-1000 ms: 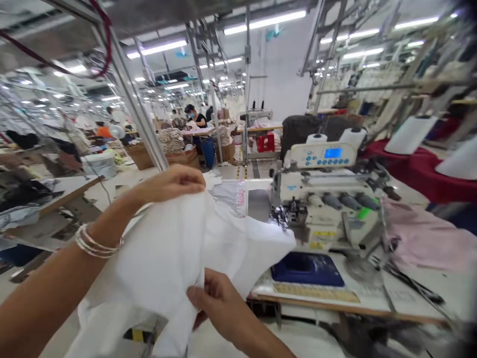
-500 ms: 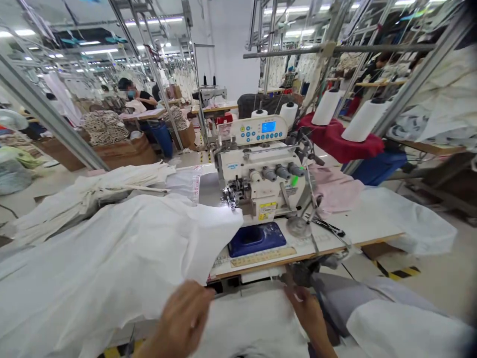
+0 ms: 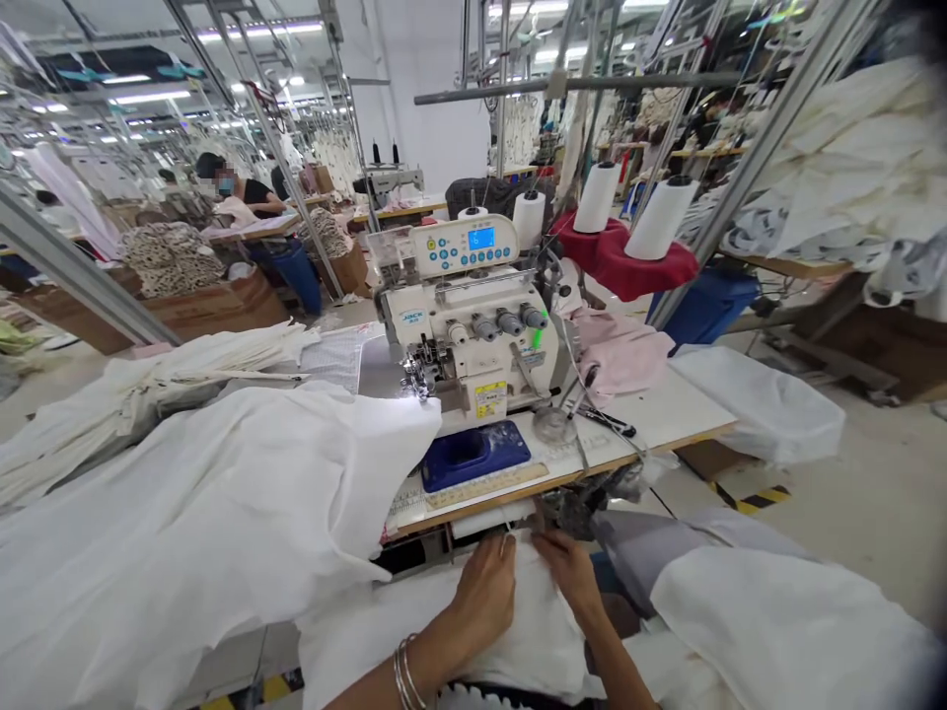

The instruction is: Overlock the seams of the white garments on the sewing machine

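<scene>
My left hand (image 3: 486, 584), with bracelets at the wrist, is closed on the upper edge of a white fabric piece (image 3: 537, 626) over my lap. Close beside it, my right hand (image 3: 568, 570) pinches the same edge farther right. Both hands are just below the front edge of the sewing table (image 3: 688, 419). An overlock sewing machine (image 3: 466, 325) stands on that table, its needle area lit. A large white cloth (image 3: 244, 483) covers the table's left part, one corner reaching the presser foot.
A blue tray (image 3: 477, 456) and a ruler (image 3: 484, 485) lie before the machine. Thread cones (image 3: 662, 219) stand behind it, over red cloth (image 3: 625, 261). Pink fabric (image 3: 628, 350) rests at the right. A white heap (image 3: 784, 611) is at lower right. A co-worker (image 3: 237, 187) sits far left.
My left hand has moved right and up to the fabric's edge beside my right hand and closed on it. The view has shifted to the right.
</scene>
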Tool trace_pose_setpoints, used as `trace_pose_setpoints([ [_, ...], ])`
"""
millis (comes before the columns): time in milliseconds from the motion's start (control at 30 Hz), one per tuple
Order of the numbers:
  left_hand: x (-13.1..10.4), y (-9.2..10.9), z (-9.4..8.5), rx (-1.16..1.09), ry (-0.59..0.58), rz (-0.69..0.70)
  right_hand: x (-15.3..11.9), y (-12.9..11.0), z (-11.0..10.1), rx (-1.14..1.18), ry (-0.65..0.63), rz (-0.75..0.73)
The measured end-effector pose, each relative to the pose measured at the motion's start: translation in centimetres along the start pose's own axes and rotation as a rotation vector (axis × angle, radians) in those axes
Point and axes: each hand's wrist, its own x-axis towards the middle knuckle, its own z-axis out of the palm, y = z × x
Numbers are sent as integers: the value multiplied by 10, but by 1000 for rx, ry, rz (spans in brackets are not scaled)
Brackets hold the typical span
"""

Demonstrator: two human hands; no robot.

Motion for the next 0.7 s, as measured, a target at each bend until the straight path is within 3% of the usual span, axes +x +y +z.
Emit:
trace_pose_setpoints([
  [100,7,-4,8,24,15,-86,-6,-7,-11,29,94,-70],
  [200,5,1,4,13,51,-82,-25,-22,-32,36,167,-119],
  [300,-4,14,-8,-27,66,-34,-46,-45,-46,79,188,-176],
  [400,-16,31,-30,-92,45,-2,-60,-77,-45,152,156,-247],
  [533,-33,56,-87,-204,-26,67,-63,-125,-34,234,4,-346],
  [600,-49,67,-129,-297,33,83,-62,-149,-34,172,-241,-344],
  [700,-87,77,-199,-335,228,-25,-58,-188,-50,-74,-617,-371],
])
